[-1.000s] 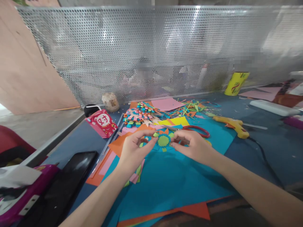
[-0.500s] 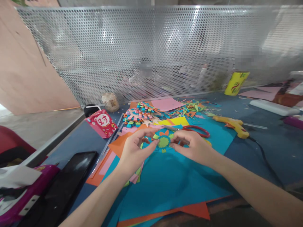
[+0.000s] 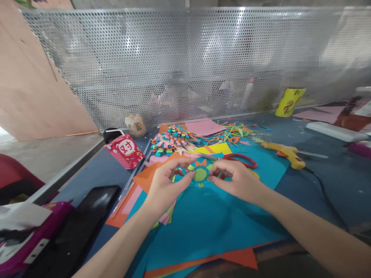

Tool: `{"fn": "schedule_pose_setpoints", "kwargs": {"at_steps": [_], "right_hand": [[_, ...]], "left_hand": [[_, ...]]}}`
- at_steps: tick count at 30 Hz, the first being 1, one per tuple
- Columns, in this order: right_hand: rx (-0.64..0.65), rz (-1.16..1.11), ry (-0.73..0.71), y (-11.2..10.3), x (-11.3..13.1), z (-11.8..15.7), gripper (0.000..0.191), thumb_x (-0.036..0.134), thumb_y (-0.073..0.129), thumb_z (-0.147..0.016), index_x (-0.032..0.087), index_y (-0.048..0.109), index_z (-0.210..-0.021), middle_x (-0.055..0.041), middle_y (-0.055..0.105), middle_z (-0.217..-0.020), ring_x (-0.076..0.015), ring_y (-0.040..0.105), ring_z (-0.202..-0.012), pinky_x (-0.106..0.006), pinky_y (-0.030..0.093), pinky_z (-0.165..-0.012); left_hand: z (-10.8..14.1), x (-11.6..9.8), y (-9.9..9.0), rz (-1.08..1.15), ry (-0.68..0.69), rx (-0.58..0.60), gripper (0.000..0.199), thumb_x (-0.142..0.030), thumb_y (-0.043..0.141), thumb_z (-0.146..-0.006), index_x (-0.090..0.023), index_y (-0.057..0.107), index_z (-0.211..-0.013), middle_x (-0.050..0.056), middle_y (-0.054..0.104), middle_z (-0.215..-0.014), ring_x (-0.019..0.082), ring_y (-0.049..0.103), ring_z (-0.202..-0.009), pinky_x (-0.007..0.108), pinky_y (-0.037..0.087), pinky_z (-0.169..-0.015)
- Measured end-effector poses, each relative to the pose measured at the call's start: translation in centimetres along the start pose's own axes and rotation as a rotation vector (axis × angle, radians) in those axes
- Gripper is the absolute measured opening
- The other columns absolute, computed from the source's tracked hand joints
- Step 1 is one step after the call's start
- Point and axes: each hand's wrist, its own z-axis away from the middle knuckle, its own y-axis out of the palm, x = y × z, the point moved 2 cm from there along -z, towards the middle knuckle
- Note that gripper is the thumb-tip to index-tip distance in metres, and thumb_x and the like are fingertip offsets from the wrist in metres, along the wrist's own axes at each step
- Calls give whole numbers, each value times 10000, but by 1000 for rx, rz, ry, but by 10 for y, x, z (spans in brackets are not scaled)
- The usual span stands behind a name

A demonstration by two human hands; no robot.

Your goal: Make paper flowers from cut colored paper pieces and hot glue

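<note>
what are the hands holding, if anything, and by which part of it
A small blue-and-green paper cutout: the left hand pinches its left edge, the right hand its right edge.

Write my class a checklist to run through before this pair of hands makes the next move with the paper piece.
1. Left hand grips the paper piece: ok, thumb and fingers are at its left edge.
2. Right hand steadies the other side: ok, it pinches the right edge.
3. Scissors well away from the fingers: not ok, they lie just beyond the hands.
4. Glue gun hot or cool: cannot tell; it lies on its side, off to the right.
5. Drink carton apart from the blue sheet: ok, it stands off to the left.
6. Loose strips tidied up: not ok, they lie scattered at the back.
</note>
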Motion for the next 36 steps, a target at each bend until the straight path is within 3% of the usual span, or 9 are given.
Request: {"fn": "schedule_pose_setpoints", "kwargs": {"at_steps": [9,16,23,28,36], "right_hand": [[5,6,-8,0,0,0,40,207,541,-742,185,547,-709,-9,603,-697,-121,556,-609,-236,467,-548],[-32,0,16,-3,4,-1,65,222,549,-737,183,546,-685,0,608,-669,-112,568,-579,-215,463,-526],[-56,86,-25,-2,1,-1,69,187,517,-748,190,573,-708,-7,628,-697,-121,576,-604,-220,456,-538],[-93,290,-164,-2,-2,0,113,156,494,-767,202,597,-775,-26,633,-762,-140,563,-671,-256,444,-626],[-74,239,-114,-1,-1,0,88,283,569,-765,196,575,-759,-9,609,-716,-121,546,-624,-229,413,-547]], "left_hand": [[0,1,0,4,-9,-9,192,-190,617,-681,-166,634,-871,43,660,-894,152,589,-780,254,451,-691],[-1,6,0,-8,-37,27,343,-239,637,-687,-194,582,-1022,52,607,-1041,174,550,-946,248,459,-712],[-2,12,4,137,-223,36,331,-233,680,-624,-147,577,-927,-27,589,-633,100,559,-566,201,436,-524],[-4,15,3,155,-286,13,312,-245,699,-589,-146,568,-854,-41,592,-568,98,555,-490,204,436,-487],[-4,12,4,200,-324,17,319,-210,699,-573,-133,553,-846,-52,587,-549,81,536,-472,189,409,-479]]}}
